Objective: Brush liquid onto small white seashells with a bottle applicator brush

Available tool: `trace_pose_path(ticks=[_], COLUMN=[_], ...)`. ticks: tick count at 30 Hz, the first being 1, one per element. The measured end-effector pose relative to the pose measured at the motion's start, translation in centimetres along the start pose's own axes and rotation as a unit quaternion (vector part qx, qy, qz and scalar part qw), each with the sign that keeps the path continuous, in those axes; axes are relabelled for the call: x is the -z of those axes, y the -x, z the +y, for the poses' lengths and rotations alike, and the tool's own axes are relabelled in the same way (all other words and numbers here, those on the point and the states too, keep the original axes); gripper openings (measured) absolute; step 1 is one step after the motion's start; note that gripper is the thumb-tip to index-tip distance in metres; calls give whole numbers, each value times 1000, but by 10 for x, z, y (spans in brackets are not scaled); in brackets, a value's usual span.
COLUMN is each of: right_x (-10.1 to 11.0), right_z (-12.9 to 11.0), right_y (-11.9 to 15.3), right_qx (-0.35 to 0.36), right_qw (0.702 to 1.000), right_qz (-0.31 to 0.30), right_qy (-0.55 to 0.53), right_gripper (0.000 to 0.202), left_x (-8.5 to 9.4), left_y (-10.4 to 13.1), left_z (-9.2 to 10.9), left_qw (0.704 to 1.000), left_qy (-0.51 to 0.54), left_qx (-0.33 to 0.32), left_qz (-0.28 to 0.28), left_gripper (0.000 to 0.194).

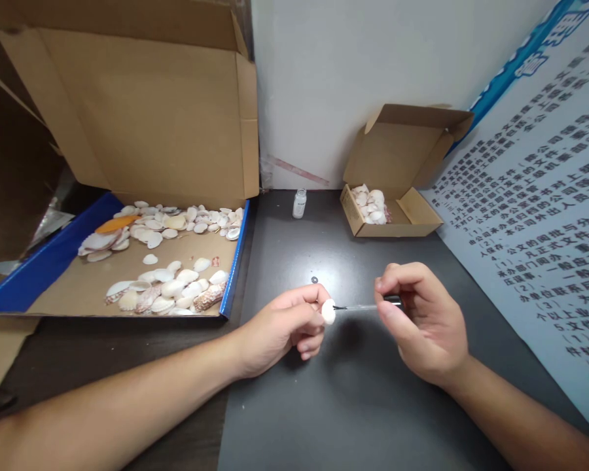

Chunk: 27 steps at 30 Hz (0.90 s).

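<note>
Between the thumb and index finger of my left hand (285, 327) is a small white shell (328, 312), held up over the dark tabletop. My right hand (422, 320) pinches the black end of a thin, clear-stemmed brush (360, 307). The brush's dark tip points left and meets the shell's right edge, or lies just in front of it. Beyond my hands, a small clear glass bottle (299, 204) with a label stands upright without a cap. A small black ring (315, 280) lies on the table just above my left fingers.
At the left, a large open cardboard box (63, 288) with blue sides holds many shells in two groups. A smaller open box (397, 229) with white shells stands at the back right. A white wall (363, 52) rises behind, and a printed sheet (535, 196) slants along the right.
</note>
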State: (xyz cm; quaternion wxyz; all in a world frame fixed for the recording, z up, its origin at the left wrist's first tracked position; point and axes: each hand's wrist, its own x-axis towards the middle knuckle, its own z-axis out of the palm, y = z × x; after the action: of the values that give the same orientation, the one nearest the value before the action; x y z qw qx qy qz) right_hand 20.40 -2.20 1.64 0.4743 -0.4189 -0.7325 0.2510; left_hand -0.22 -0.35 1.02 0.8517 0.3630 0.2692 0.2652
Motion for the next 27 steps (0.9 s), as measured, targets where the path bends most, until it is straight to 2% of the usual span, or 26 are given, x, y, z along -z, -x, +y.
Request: trace_pose_path(ticks=[3, 7, 10, 14, 20, 24, 27], right_x=[0, -3, -3, -2, -3, -2, -2], right_z=[0, -3, -4, -2, -2, -1, -1], right_y=[1, -2, -4, -3, -3, -2, -2], right_qx=[10, 20, 21, 16, 11, 18, 17], right_qw=[999, 1000, 999, 1000, 999, 1000, 999], right_qz=[-2, -10, 6, -1, -5, -14, -20], right_qy=[-31, 12, 40, 16, 42, 0, 20], right_gripper=[16, 21, 22, 16, 21, 16, 19], left_x=[0, 0, 1, 2, 3, 1, 1], left_y=[0, 0, 0, 0, -1, 0, -1], left_z=[0, -1, -2, -1, 1, 2, 2], left_qw=[1000, 1000, 1000, 1000, 998, 997, 998], left_qy=[2, 5, 7, 22, 62, 68, 67], left_qx=[-1, -1, -4, -1, -3, -1, -2], left_qz=[-1, -2, 0, 4, 14, 22, 20], left_gripper=[12, 12, 12, 9, 10, 11, 11])
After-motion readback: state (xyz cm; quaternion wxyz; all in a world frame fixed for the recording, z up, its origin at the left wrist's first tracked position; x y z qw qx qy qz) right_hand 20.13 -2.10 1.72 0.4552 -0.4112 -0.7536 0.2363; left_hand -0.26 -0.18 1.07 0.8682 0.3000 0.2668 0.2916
